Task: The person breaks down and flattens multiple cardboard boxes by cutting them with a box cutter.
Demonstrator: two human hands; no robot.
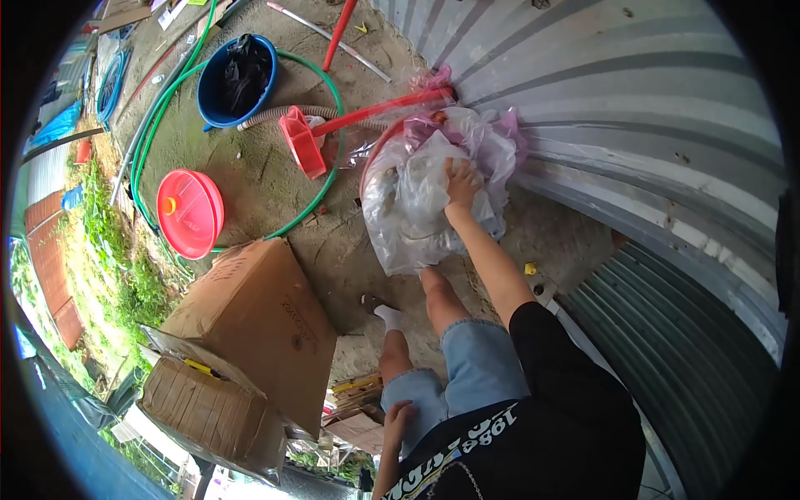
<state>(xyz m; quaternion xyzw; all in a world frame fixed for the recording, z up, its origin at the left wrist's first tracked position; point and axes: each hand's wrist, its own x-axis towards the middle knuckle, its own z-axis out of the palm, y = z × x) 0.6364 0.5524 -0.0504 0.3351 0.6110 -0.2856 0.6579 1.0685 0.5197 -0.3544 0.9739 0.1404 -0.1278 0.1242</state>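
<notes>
My right hand (461, 185) is on a bulky heap of clear plastic bags (408, 200), with its fingers curled into the film. Part of a red rim (377, 158) shows along the heap's left side, and pinkish plastic (504, 137) lies at its right. What is inside the bags cannot be made out. Down by my denim shorts (479, 358), my left hand (398, 423) rests against the thigh with fingers loosely extended, holding nothing visible. A red long-handled dustpan (303, 143) lies just beyond the bags.
A blue tub (208, 96) holds black plastic. A green hose (321, 193) loops over the ground near a red round lid-like piece (187, 214). Large cardboard boxes (258, 325) stand at left. Corrugated metal sheeting (617, 92) borders the right.
</notes>
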